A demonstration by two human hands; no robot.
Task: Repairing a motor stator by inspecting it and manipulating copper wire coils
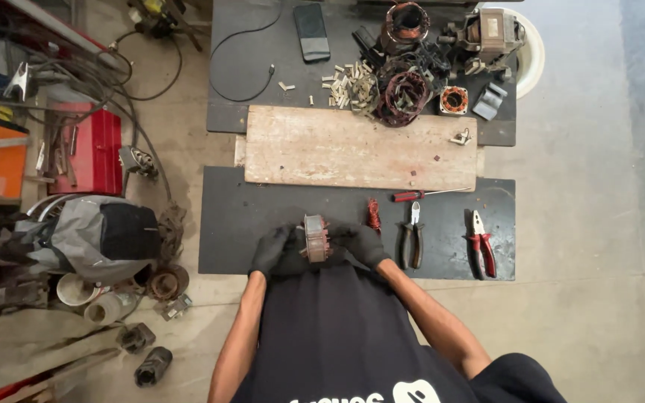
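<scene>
Left hand: gloved in black, fingers curled shut around the left side of the motor core.
Motor core: small, ribbed and pinkish, upright between both hands, over the near edge of the black mat.
Right hand: gloved in black, fingers closed on the right side of the motor core.
Red wire coil: just right of the motor core, on the mat.
Black pliers: right of the motor core, beyond the coil.
Red pliers: farther right, well apart from the motor core.
Wooden board: beyond the motor core, across the mats.
</scene>
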